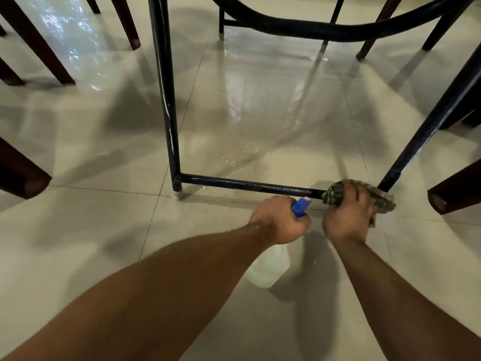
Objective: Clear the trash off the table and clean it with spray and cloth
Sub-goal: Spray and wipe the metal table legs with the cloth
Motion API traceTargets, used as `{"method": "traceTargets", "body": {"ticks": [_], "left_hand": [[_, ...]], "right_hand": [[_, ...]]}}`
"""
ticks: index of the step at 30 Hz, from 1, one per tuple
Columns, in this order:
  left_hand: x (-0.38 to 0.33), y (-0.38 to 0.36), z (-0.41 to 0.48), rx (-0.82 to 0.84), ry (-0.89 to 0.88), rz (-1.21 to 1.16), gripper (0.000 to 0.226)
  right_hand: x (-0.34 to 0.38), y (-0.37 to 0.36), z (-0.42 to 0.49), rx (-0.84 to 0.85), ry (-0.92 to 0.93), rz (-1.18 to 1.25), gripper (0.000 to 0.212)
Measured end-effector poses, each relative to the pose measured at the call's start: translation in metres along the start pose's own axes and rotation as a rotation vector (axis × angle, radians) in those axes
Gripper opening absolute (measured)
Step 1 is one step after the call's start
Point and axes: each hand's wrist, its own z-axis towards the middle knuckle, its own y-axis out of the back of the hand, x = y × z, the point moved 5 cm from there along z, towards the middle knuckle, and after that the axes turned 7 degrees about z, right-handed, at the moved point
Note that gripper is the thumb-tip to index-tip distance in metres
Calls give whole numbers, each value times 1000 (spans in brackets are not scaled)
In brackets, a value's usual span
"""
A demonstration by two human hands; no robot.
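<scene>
You're mid-wipe: your right hand (pixel 346 216) grips the mottled green cloth (pixel 333 195) on the dark blue metal crossbar (pixel 247 184), your left hand (pixel 279 221) holds the blue-topped translucent spray bottle (pixel 270 268) just beside that bar; next, probably slide the cloth along it.

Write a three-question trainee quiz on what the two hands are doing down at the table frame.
1. True or false: the left hand holds the spray bottle.
2. Pick one: the cloth gripped by the right hand is against A) a windowsill, B) the table's low crossbar, C) a bucket.
3. Fill in: pale crumbs lie on the ___ beyond the crossbar.
Key: 1 true; 2 B; 3 floor.
</scene>
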Motion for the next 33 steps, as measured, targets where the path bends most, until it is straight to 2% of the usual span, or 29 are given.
{"method": "traceTargets", "body": {"ticks": [3, 4, 5, 7, 9, 13, 14, 17, 18, 21, 23, 24, 26, 27, 29, 30, 31, 32, 33], "left_hand": [[12, 12, 1, -12, -13, -4, 25], [17, 16, 0, -16, -12, -1, 26], [23, 20, -3, -25, -6, 5, 28], [31, 30, -6, -59, -10, 26, 33], [37, 36, -10, -63, -24, 28, 37], [43, 48, -17, -57, -28, 29, 34], [50, 52, -18, -68, -21, 25, 34], [55, 56, -20, -63, -14, 43, 34], [57, 56, -20, -49, -9, 58, 34], [61, 57, -18, -8, -3, 104, 33], [62, 61, -18, -9, -1, 113, 31], [62, 63, -18, -11, -8, 117, 31], [61, 66, -19, -23, -17, 109, 29], [60, 66, -18, -26, -19, 98, 26], [59, 66, -17, -28, -33, 75, 20], [59, 65, -16, -31, -35, 69, 20], [59, 65, -16, -40, -40, 66, 23], [59, 65, -17, -47, -44, 64, 27], [60, 64, -18, -51, -50, 60, 30]], "right_hand": [[23, -15, -7, 243, 334, -150, 66], [17, -11, -3, 264, 366, -213, 67], [7, -4, 3, 232, 299, -261, 67], [-8, 8, 8, 85, 24, -295, 67], [9, -3, -4, 51, -131, -303, 65], [21, -26, -17, 255, 149, -228, 72], [11, -26, -12, 275, 146, -249, 71], [-28, -2, 2, 61, -190, -399, 61], [-25, -1, 2, 23, -188, -456, 57], [8, -9, -9, 141, 95, -314, 51], [22, -10, -11, 200, 231, -370, 55], [14, -9, -4, 150, 141, -440, 54], [9, -3, -1, 43, -172, -503, 54], [16, -9, -1, 80, -177, -555, 55], [36, -27, -4, 231, 143, -557, 57], [42, -34, -5, 309, 308, -475, 59], [42, -32, -2, 366, 374, -399, 63], [34, -27, 3, 396, 343, -367, 63], [26, -18, 8, 341, 238, -357, 59]]}}
